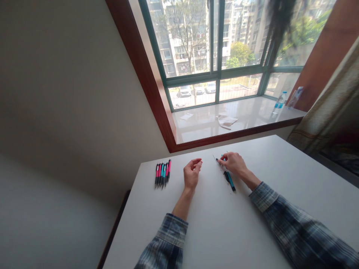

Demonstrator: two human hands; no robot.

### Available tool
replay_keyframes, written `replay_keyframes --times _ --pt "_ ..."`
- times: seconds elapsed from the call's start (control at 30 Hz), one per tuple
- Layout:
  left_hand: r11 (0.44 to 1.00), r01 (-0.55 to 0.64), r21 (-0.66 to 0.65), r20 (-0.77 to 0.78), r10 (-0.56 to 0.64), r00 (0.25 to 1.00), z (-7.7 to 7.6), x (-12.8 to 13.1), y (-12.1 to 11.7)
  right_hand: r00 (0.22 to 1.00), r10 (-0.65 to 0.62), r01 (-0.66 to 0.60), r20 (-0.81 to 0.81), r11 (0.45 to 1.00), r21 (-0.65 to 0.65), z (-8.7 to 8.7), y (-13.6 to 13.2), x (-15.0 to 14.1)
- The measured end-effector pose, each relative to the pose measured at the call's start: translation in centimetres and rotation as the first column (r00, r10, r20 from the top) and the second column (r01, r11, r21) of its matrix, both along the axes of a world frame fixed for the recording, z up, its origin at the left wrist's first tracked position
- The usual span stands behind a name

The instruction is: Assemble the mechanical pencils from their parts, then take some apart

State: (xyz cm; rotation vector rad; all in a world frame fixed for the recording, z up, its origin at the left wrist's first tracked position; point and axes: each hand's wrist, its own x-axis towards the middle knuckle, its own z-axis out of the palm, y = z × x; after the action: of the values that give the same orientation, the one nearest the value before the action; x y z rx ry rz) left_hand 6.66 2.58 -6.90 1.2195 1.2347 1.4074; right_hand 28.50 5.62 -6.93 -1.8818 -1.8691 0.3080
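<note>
A bundle of several retractable pens (pixel 162 173) with pink and blue barrels lies side by side on the white table (pixel 224 231), left of my left hand (pixel 192 172). That hand rests with its fingers loosely curled, holding nothing. My right hand (pixel 232 163) pinches a small, thin pen part (pixel 220 158) with a dark tip and some blue; its exact shape is partly hidden by my fingers. Just below that hand lies a black-and-blue pen barrel (pixel 229 181).
Beyond the table's far edge is a glossy white window sill (pixel 238 112) holding a water bottle (pixel 279 103), a crumpled white cloth (pixel 226 121) and a sheet of paper (pixel 186 116). A patterned curtain (pixel 322 108) hangs at the right.
</note>
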Motion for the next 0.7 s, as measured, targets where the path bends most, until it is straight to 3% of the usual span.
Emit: replay_keyframes --times 0.23,0.33,0.43,0.57,0.7 --pt "0.999 -0.01 0.05 -0.022 0.011 1.0 -0.9 -0.2 0.2 0.973 0.017 -0.001 -0.231 0.997 0.072 0.8 0.0 0.3" --pt "0.998 0.018 0.067 -0.069 -0.014 0.997 -1.0 -0.4 0.4 0.91 0.086 -0.046 -0.407 0.993 0.106 0.8 0.0 0.7" --pt "0.996 0.046 0.072 -0.11 -0.038 0.993 -1.1 -0.5 0.6 0.817 0.139 -0.132 -0.559 0.99 0.053 0.1 -0.1 1.0" --pt "0.996 0.068 0.051 -0.146 -0.06 0.988 -1.1 -0.5 0.7 0.753 0.237 -0.247 -0.614 0.966 0.071 -0.5 -0.6 0.9" --pt "0.992 0.123 0.043 -0.145 -0.115 0.983 -1.0 -0.1 0.4 0.757 0.304 -0.25 -0.579 0.953 0.173 0.0 -1.4 0.2"
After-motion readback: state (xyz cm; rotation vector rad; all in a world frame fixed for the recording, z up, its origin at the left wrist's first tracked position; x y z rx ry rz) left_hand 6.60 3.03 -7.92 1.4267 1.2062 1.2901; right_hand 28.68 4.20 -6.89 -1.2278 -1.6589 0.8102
